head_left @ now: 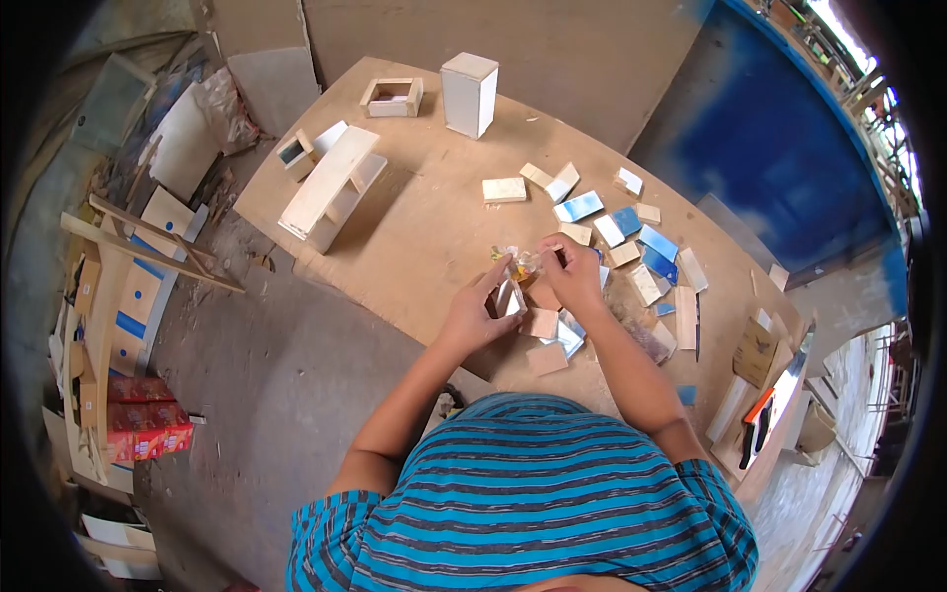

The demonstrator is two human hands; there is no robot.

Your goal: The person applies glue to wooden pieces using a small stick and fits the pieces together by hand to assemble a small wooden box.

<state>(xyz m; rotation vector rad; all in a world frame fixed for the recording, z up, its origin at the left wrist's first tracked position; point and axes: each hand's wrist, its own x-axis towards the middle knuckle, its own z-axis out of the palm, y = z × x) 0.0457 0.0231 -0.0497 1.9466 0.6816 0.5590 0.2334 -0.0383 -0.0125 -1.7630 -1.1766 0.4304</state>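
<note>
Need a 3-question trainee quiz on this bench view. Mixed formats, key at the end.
1. True or false: the tall box stands upright on the table.
2. Multiple choice: the blue-faced blocks lie
A) on the floor
B) inside the tall box
C) on the table, near the right hand
3. Fill in: the stacked cartons at the picture's left are mainly ____.

Key: 1 true; 2 C; 3 red.

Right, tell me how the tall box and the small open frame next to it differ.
The tall box stands upright, while the frame sits low. The box has white sides; the frame shows bare, wood-coloured bars. The box looks closed on top, whereas the frame is open in the middle. Both stand near the far edge of the table.
</note>
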